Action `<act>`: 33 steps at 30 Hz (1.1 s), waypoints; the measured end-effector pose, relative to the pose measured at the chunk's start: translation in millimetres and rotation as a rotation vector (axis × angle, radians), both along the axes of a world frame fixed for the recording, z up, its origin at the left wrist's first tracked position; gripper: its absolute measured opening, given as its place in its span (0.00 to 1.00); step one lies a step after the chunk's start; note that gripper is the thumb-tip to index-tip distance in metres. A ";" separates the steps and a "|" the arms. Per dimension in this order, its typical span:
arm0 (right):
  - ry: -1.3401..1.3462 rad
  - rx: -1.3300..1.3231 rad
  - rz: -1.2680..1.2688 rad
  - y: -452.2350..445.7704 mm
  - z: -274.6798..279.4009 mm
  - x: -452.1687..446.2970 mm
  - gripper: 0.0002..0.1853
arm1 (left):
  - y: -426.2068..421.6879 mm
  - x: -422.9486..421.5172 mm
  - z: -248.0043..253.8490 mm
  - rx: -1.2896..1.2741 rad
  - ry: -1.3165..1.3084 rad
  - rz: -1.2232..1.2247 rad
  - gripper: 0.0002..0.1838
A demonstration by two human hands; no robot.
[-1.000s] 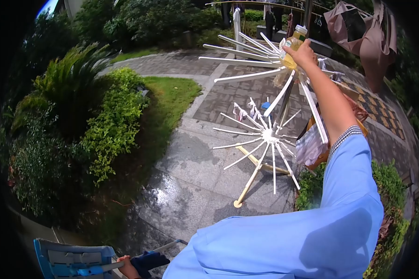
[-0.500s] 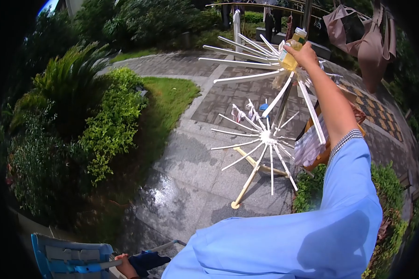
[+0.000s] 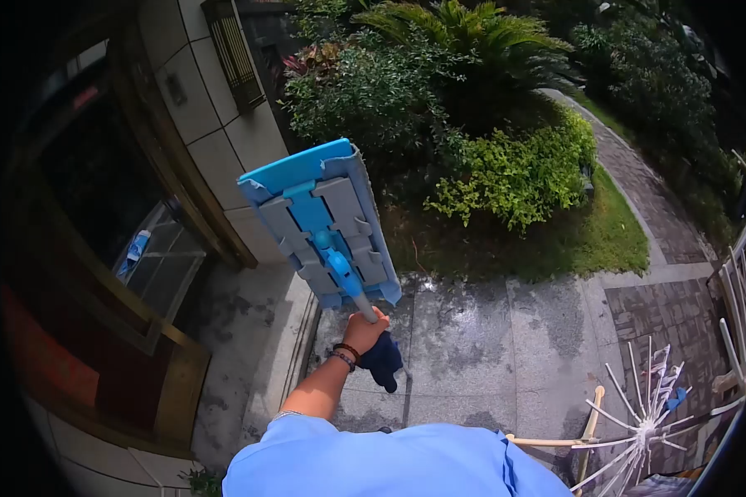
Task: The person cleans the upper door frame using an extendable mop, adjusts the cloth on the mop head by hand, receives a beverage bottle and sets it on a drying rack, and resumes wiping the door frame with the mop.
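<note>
My left hand (image 3: 366,331), with bracelets on its wrist, is closed around the grey pole of a flat mop (image 3: 327,228) just below the head. The mop head is raised upward, showing its blue swivel joint, grey plate and a blue-grey pad around the edges. A dark blue cloth (image 3: 383,361) hangs just under the hand; whether the fingers grip it too or it is draped on the pole, I cannot tell. My right hand and the bottle seen earlier are out of view.
A doorway with a dark glass door (image 3: 99,190) stands on the left, reflecting something blue. Shrubs (image 3: 522,170) grow beyond the wet stone paving (image 3: 464,340). At lower right is a white spoked drying rack (image 3: 642,435), with more white spokes (image 3: 742,290) at the right edge.
The view has swung left toward the doorway. My left hand has raised the mop head from the lower left. My right hand, which held a yellowish bottle at the upper rack, has left the view.
</note>
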State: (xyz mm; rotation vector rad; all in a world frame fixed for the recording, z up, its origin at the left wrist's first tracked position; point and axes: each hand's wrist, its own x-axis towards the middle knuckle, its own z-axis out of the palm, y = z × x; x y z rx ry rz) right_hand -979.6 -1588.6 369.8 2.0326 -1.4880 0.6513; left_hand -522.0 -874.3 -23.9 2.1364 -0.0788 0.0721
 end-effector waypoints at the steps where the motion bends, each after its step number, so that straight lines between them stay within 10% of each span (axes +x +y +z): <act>1: 0.004 -0.069 0.062 24.3 12.6 10.1 0.24 | 0.4 1.1 8.1 0.006 0.024 -0.035 0.11; 9: 0.060 -0.463 0.534 267.8 -20.9 158.7 0.11 | 53.9 27.6 -4.0 -0.047 0.066 -0.070 0.12; 12: -0.330 0.334 1.410 344.5 -140.0 257.6 0.22 | 89.5 37.3 -19.7 -0.164 0.070 -0.048 0.16; 17: -0.398 0.831 1.639 525.0 -344.5 410.5 0.02 | 170.2 46.1 24.2 -0.332 0.040 -0.063 0.14; 19: -0.246 1.329 1.681 603.6 -383.3 448.6 0.26 | 211.3 55.2 42.7 -0.464 0.060 -0.061 0.13; 23: 0.279 1.360 1.761 714.4 -465.5 509.5 0.47 | 283.2 51.8 120.8 -0.640 0.053 0.003 0.13; 25: 0.659 1.355 1.522 741.9 -474.7 527.2 0.34 | 323.6 56.3 139.6 -0.673 -0.024 0.009 0.12; 26: 0.417 1.165 1.595 748.4 -506.8 539.1 0.22 | 341.3 58.1 150.3 -0.756 -0.011 0.031 0.12; 33: 0.530 1.142 1.746 709.0 -579.1 648.2 0.20 | 444.8 98.0 190.9 -0.855 -0.104 0.286 0.15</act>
